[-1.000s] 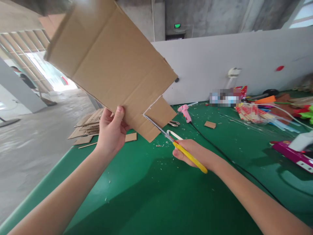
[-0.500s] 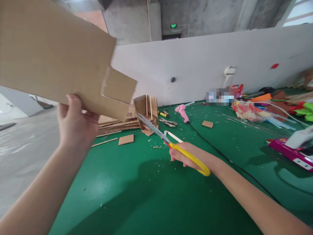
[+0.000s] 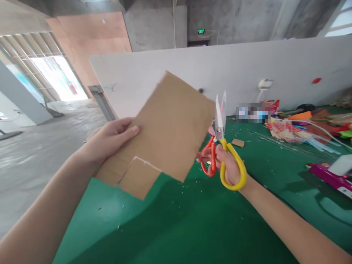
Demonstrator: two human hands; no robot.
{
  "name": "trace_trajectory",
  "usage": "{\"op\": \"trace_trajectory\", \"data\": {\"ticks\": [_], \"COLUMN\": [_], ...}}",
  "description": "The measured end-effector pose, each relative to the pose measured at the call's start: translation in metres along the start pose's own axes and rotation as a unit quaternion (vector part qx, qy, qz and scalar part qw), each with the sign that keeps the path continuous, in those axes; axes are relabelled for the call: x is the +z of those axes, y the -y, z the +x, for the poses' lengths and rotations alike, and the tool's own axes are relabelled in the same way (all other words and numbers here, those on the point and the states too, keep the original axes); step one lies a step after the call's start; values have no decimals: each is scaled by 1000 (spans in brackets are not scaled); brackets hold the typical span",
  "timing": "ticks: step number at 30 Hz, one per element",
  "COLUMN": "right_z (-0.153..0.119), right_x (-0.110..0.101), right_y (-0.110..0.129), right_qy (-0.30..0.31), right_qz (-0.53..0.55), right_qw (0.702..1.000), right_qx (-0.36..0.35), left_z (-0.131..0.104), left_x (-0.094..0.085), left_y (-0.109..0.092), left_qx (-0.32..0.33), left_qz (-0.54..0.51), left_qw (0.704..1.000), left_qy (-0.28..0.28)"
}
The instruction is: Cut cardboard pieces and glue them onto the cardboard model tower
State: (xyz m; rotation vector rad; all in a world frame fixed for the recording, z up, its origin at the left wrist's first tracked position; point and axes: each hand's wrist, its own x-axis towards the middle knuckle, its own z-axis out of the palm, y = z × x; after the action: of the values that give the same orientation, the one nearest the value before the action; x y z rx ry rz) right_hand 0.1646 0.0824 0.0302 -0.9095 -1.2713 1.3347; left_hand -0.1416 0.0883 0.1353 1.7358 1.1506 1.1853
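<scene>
My left hand [image 3: 114, 141] grips a brown cardboard sheet [image 3: 170, 121] by its left edge, thumb on the face towards me. The sheet is tilted above the green table. Near its lower edge a smaller cardboard flap [image 3: 141, 179] is bounded by a pale, cut-looking line. My right hand [image 3: 227, 161] holds scissors [image 3: 219, 130] with one yellow and one red handle. Their blades point up, slightly parted, just right of the sheet's right corner. Whether they touch the cardboard I cannot tell.
On the green table [image 3: 176, 227] lie bits of scrap and a small cardboard piece [image 3: 238, 142]. At the right are bagged sticks [image 3: 284, 130] and a purple power strip [image 3: 327, 174]. A white partition [image 3: 154, 69] stands behind. The sheet hides the table's middle back.
The cardboard sheet has come down and right and been turned, so its flap now points downward. The scissors have swung from pointing left to upright, beside the sheet.
</scene>
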Motion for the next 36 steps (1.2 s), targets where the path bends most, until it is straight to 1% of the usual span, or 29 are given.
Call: {"op": "trace_trajectory", "data": {"ticks": [2, 3, 5, 7, 9, 11, 13, 15, 17, 19, 20, 21, 22, 23, 24, 25, 27, 29, 32, 34, 36], "right_z": [0, 0, -1, -2, -3, -2, 0, 3, 7, 10, 12, 13, 14, 15, 15, 15, 14, 12, 6, 2, -1], "right_x": [1, 2, 5, 10, 13, 14, 12, 7, 3, -1, -2, -3, -4, -5, -6, -6, -8, -9, -7, -6, -4], "right_y": [3, 4, 7, 7, 7, 8, 11, 15, 19, 20, 20, 20, 19, 17, 14, 11, 4, -3, -9, -7, -4], "right_qy": [12, 16, 16, -8, -42, -85, -125, -158, -189, -219, -235, -250, -262, -271, -273, -271, -248, -205, -112, -45, 29], "right_qz": [21, 35, 65, 90, 107, 119, 127, 134, 140, 138, 134, 131, 127, 122, 115, 105, 75, 24, -100, -205, -297], "right_qw": [1000, 999, 997, 995, 993, 989, 983, 974, 963, 952, 945, 940, 935, 931, 930, 932, 940, 953, 968, 962, 945], "right_qx": [10, 16, 32, 46, 40, 5, -48, -93, -132, -165, -181, -194, -203, -210, -215, -219, -222, -220, -201, -177, -136], "left_z": [-4, -5, -7, -7, -7, -6, -4, -3, -3, -4, -5, -6, -6, -7, -6, -6, -3, 1, 6, 7, 7], "left_x": [4, 7, 13, 19, 22, 22, 20, 17, 18, 26, 33, 41, 51, 60, 69, 77, 86, 86, 74, 67, 63], "left_y": [-5, -7, -9, -8, -4, 3, 14, 28, 43, 54, 57, 58, 58, 57, 55, 53, 48, 45, 43, 42, 39], "left_qx": [6, 14, 20, 11, -1, -13, -20, -26, -45, -57, -62, -68, -78, -86, -88, -82, -55, -32, -3, 26, 53], "left_qz": [56, 76, 102, 108, 89, 35, -59, -164, -242, -304, -327, -340, -342, -339, -341, -347, -361, -373, -390, -391, -384], "left_qw": [997, 994, 991, 990, 991, 993, 992, 980, 958, 933, 922, 918, 919, 925, 931, 933, 931, 926, 916, 911, 909], "left_qy": [59, 73, 85, 91, 100, 110, 108, 110, 148, 186, 196, 194, 178, 146, 101, 53, -11, -42, -93, -130, -154]}}
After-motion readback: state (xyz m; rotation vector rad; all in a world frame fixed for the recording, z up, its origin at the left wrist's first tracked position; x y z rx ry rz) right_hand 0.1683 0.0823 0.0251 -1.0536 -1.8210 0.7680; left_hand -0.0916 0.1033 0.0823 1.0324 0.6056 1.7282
